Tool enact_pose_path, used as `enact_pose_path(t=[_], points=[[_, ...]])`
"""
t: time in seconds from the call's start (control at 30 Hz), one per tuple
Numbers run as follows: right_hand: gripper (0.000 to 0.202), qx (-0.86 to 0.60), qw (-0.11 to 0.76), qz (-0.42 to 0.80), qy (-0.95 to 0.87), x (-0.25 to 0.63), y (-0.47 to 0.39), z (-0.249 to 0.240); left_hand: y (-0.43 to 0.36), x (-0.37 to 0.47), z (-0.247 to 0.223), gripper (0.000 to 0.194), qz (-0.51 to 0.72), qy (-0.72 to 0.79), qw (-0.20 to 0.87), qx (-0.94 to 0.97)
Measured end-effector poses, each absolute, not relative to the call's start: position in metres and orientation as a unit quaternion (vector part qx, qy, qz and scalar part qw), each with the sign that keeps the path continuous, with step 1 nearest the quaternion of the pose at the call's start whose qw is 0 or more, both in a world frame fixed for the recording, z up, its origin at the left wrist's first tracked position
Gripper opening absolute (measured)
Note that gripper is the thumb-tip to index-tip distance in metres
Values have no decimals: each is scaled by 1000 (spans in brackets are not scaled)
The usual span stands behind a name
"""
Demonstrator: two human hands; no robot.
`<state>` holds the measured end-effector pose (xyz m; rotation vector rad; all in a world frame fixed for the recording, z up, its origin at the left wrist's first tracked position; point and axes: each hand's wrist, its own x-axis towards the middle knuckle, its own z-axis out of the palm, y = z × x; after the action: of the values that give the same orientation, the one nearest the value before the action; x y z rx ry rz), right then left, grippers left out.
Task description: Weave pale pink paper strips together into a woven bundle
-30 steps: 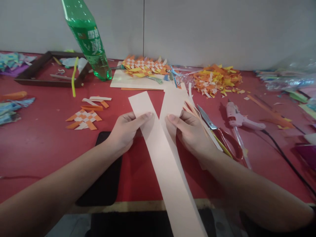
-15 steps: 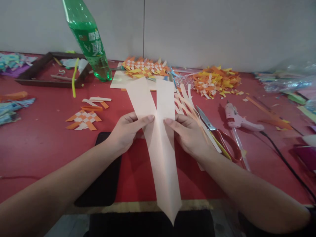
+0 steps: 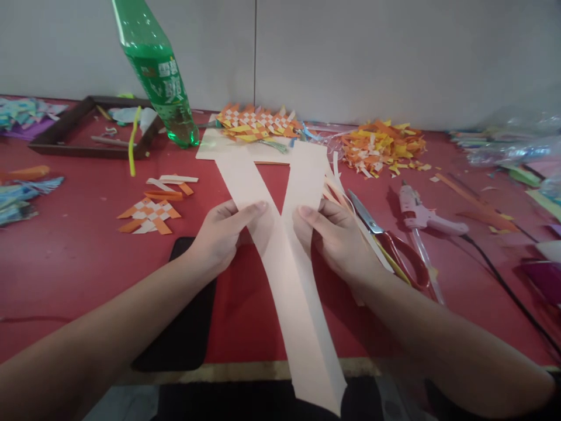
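Note:
A pale strip of paper [image 3: 302, 304] is split down its middle from the far end, so two flaps spread apart in a Y shape. My left hand [image 3: 225, 234] pinches the left flap, thumb on top. My right hand [image 3: 335, 237] grips the right flap the same way. The undivided lower part hangs past the table's front edge. Close to my right hand lie thin pale paper strips [image 3: 336, 187] and red-handled scissors [image 3: 394, 251]. A black phone-like slab [image 3: 188, 327] lies partly beneath my left forearm.
A green soda bottle [image 3: 162, 82] stands beside a dark frame [image 3: 83, 149]. Woven orange-and-white paper pieces [image 3: 149, 215] lie at left. A pink glue gun [image 3: 421, 213] with its cord is on the right. An orange-yellow paper pile [image 3: 383, 146] sits at the back.
The split in the paper has lengthened toward me and its two flaps stand wider apart. My right hand has moved slightly right, and the paper's lower end has swung right.

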<state>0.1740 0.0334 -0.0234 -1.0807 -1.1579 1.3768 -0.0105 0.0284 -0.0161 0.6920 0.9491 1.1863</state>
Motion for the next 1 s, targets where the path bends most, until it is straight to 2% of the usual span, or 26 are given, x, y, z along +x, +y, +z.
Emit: enact_pose_path(t=[0.27, 0.4, 0.67, 1.0], points=[[18, -438, 513, 598, -434, 171, 35, -22, 22, -13, -17, 26, 406, 405, 727, 379], [26, -416, 509, 617, -433, 171, 36, -23, 23, -12, -18, 22, 438, 415, 707, 368], [20, -447, 463, 626, -441, 174, 33, -24, 23, -11, -17, 24, 486, 426, 661, 381], [13, -440, 499, 608, -432, 173, 34, -23, 24, -13, -16, 18, 500, 429, 660, 361]])
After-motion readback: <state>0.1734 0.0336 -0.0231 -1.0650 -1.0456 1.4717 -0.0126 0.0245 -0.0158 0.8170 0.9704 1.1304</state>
